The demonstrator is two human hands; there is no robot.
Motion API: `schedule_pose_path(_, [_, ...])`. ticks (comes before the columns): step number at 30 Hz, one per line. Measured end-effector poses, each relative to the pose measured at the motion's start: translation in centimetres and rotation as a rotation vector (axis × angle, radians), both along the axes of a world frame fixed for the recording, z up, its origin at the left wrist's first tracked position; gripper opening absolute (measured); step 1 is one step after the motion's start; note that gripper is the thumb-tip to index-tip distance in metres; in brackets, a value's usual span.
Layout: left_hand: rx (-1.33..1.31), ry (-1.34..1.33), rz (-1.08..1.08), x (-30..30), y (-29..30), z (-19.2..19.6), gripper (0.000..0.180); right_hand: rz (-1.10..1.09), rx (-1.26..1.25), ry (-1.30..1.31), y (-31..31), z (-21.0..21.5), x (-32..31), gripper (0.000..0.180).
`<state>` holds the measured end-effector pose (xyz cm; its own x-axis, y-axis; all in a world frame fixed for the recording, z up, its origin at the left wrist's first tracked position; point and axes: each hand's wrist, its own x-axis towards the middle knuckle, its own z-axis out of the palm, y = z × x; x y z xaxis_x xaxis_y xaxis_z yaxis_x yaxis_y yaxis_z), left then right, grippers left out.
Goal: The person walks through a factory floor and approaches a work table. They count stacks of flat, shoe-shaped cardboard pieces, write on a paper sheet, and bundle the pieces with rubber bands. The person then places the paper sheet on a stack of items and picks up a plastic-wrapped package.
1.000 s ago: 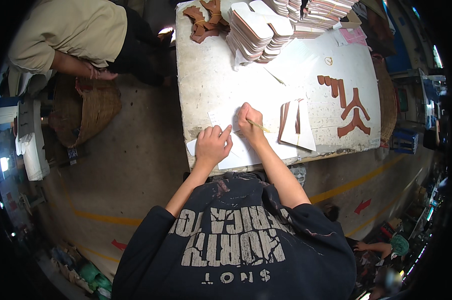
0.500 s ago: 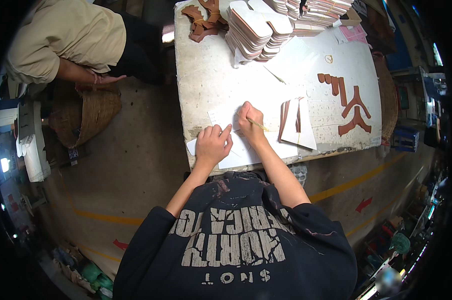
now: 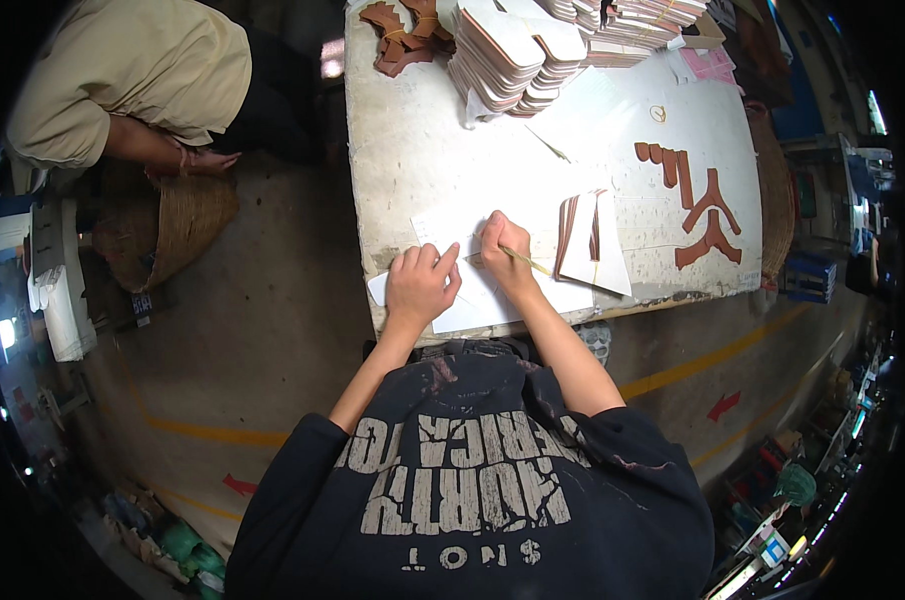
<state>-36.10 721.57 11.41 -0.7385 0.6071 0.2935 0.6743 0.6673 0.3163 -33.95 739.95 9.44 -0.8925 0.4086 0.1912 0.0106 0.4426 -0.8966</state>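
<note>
My right hand (image 3: 506,248) is closed round a thin yellowish pen (image 3: 527,261), whose back end slants out toward the right. Its tip is hidden by the fingers, over white paper sheets (image 3: 470,311) near the table's front edge. My left hand (image 3: 419,286) lies on the sheets just to the left, its index finger stretched out and nothing in its grasp. Close to the right of my right hand lies a small banded stack of white and brown cut pieces (image 3: 577,240), with a white sheet partly under it.
The worn white table (image 3: 403,170) bears tall stacks of cut pieces (image 3: 498,60) at the back. Brown pieces (image 3: 708,250) lie on the right, more brown bundles (image 3: 398,45) at the far left. A thin pen-like stick (image 3: 550,145) lies mid-table. A person (image 3: 143,80) stands left beside a woven basket (image 3: 188,225).
Both my hands stay at the paper, with the pen still in my right hand. The view shifts slightly. At the left, the other person's hand has drawn back a little.
</note>
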Motion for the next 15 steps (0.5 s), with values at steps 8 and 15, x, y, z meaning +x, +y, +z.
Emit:
schedule_pose_path(8, [-0.011, -0.008, 0.005, -0.07, 0.04, 0.09, 0.033, -0.001, 0.020, -0.009, -0.14, -0.37, 0.00, 0.043])
schedule_pose_path(15, [-0.013, -0.006, 0.004, 0.04, -0.01, 0.22, 0.034, -0.015, -0.149, -0.087, 0.16, 0.08, -0.11, 0.044])
